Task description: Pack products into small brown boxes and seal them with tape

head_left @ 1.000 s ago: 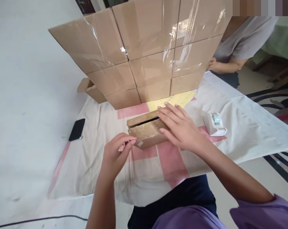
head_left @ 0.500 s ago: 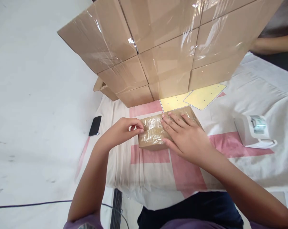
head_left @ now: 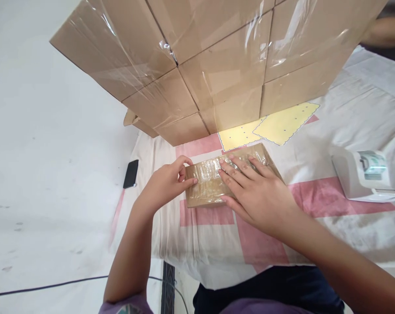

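A small cardboard box [head_left: 205, 183], its top covered in shiny clear tape, lies on the cloth in front of me. My left hand [head_left: 171, 176] is at its left end, thumb on the top and index finger bent at the far corner, with the other fingers curled out of sight. Across the right part of the box top, my right hand [head_left: 256, 189] lies flat with fingers spread, pressing on the taped surface.
Behind the box rises a stack of taped cardboard boxes [head_left: 230, 65]. Yellow sheets [head_left: 287, 124] lie at its foot. A white tape dispenser [head_left: 354, 174] stands to the right, a black phone [head_left: 131, 174] to the left. Another person's arm [head_left: 389, 32] shows at the upper right.
My left thumb and index finger have parted from a pinch and now rest at the box's left end. The right hand stays flat on top. The view has shifted slightly.
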Available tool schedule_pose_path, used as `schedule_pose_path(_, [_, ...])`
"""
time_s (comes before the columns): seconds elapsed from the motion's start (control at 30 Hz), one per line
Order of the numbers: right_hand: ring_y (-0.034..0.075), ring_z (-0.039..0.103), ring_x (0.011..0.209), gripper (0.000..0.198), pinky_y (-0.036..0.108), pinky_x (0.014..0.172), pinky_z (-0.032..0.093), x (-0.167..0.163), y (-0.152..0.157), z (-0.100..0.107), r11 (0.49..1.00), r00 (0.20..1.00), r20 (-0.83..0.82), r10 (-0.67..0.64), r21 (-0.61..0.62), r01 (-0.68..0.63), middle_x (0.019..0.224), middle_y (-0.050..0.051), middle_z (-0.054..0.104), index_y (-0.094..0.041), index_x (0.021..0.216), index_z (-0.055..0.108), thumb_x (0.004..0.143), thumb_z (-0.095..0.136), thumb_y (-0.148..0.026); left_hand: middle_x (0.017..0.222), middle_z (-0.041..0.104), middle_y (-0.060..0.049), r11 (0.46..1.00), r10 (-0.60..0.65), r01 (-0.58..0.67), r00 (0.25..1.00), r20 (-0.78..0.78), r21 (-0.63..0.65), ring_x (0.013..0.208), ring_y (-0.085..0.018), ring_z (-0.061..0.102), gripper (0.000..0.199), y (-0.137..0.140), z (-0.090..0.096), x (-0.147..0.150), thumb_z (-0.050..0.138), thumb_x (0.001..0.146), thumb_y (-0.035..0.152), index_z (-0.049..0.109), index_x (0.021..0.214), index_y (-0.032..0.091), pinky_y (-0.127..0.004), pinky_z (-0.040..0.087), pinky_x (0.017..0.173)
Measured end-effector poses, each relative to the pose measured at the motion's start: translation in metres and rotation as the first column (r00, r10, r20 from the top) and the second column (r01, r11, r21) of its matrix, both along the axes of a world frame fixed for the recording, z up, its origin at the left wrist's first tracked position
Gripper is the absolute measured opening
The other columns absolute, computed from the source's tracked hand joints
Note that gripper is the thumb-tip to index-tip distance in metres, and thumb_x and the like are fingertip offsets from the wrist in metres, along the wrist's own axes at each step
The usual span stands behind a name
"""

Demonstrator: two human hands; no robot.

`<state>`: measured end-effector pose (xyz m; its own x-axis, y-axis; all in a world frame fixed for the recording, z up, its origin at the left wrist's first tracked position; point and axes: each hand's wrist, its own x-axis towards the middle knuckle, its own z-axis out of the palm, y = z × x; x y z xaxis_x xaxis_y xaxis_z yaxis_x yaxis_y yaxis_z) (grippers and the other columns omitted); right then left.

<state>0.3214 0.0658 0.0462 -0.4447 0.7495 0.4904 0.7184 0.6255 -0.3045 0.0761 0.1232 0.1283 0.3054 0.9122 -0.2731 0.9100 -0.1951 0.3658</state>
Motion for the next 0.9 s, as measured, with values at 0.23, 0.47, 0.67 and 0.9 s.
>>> schedule_pose_path(0.23, [0.037, 0.057, 0.134, 0.035, 0.061, 0.114, 0.042, 0.004, -0.004, 0.003, 0.998, 0.999, -0.032, -0.008, 0.062, 0.01, 0.137, 0.012, 0.068, -0.02, 0.128, 0.069, 0.1, 0.056, -0.036, 0.086, 0.059, 0.003, 0.989, 0.149, -0.15, 0.974, 0.168, -0.007, 0.076, -0.017, 0.057, 0.034, -0.01, -0.023, -0.008, 0.055, 0.096, 0.052, 0.054, 0.121, 0.028, -0.029, 0.043, 0.068])
schedule_pose_path(0.47, [0.037, 0.028, 0.156, 0.082, 0.062, 0.125, 0.029, 0.059, 0.008, -0.004, 0.979, 0.959, -0.281, -0.034, -0.201, -0.024, 0.168, 0.007, 0.031, -0.033, 0.159, 0.036, 0.088, 0.073, -0.052, 0.129, 0.06, -0.006, 0.949, 0.243, -0.121, 0.87, 0.429, -0.291, 0.115, -0.027, 0.06, 0.048, -0.026, -0.047, -0.015, 0.057, 0.095, 0.059, 0.047, 0.131, 0.029, -0.035, 0.052, 0.09])
schedule_pose_path(0.67, [0.034, 0.008, 0.161, 0.125, 0.052, 0.129, 0.022, 0.096, 0.012, -0.003, 0.764, 0.911, -0.391, 0.129, -0.546, -0.343, 0.174, 0.004, 0.004, -0.038, 0.166, 0.003, 0.073, 0.086, -0.047, 0.14, 0.057, -0.006, 0.92, 0.26, 0.012, 0.731, 0.631, -0.392, 0.125, -0.029, 0.055, 0.056, -0.018, -0.079, -0.037, 0.064, 0.092, 0.057, 0.046, 0.138, 0.03, -0.033, 0.05, 0.096])
schedule_pose_path(0.9, [0.033, 0.038, 0.148, 0.11, 0.044, 0.113, 0.047, 0.082, -0.051, -0.011, 0.808, 0.926, -0.376, -0.026, -0.554, -0.203, 0.164, 0.008, 0.017, -0.038, 0.159, 0.027, 0.064, 0.082, -0.027, 0.136, 0.06, -0.005, 0.919, 0.299, 0.017, 0.62, 0.725, -0.394, 0.118, -0.03, 0.058, 0.066, -0.031, -0.091, -0.026, 0.07, 0.087, 0.052, 0.045, 0.145, 0.031, -0.031, 0.048, 0.091])
